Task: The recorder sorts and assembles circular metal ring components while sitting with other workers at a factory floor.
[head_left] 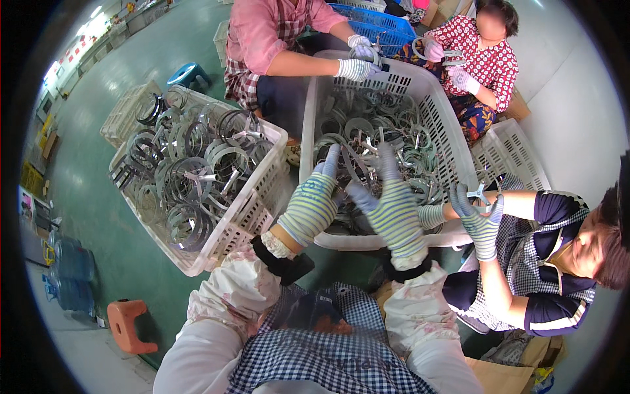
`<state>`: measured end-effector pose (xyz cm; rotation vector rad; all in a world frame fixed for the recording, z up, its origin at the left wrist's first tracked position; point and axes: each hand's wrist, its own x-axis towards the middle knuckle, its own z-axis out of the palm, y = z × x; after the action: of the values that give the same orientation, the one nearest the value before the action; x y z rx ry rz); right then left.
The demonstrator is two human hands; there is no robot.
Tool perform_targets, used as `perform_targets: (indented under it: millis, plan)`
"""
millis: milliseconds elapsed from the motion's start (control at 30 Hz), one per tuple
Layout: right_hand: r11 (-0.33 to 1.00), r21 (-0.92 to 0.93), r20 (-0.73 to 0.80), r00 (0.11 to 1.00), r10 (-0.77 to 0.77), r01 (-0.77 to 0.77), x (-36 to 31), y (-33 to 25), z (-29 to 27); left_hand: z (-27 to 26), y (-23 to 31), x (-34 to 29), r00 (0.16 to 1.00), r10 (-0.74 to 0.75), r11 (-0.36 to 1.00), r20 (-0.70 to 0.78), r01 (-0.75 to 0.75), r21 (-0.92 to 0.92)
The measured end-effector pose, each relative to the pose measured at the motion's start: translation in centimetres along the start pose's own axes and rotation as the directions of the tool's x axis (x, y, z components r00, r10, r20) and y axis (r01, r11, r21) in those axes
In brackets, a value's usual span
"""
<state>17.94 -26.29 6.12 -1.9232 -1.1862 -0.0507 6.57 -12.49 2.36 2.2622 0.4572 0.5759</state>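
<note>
Both my hands wear striped knitted gloves and reach over the near part of a large white plastic basket (420,79) full of metal rings. My left hand (310,205) has its visible fingers stretched forward, beside the basket's near left side. A grey metal ring (355,164) lies between my hands, close to the left fingers; whether they touch it I cannot tell. My right hand (396,213) is open, fingers stretched forward and thumb apart, with nothing visible in it. Loose rings and silvery brackets (367,125) lie heaped beyond my fingertips.
A second white basket (226,236) heaped with rings stands left. Across the basket, a person in pink (272,33) and one in a red patterned top (472,56) handle parts. A person at right (558,253) holds a three-armed bracket (479,195). An orange stool (128,325) and water bottles (69,276) stand left.
</note>
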Motion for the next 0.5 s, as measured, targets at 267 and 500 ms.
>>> perform_targets:
  millis: [267, 500]
  plan:
    - [0.992, -0.125, 0.0, 1.0, -0.022, 0.022, -0.7, 0.2, 2.8, 0.7, 0.6, 0.2, 0.977, 0.156, 0.974, -0.143, -0.177, -0.144]
    - [0.949, -0.072, -0.19, 0.929, -0.316, 0.308, 0.3, 0.3, 2.2, -0.2, -1.3, 0.9, 0.941, 0.312, 0.947, -0.127, -0.319, -0.036]
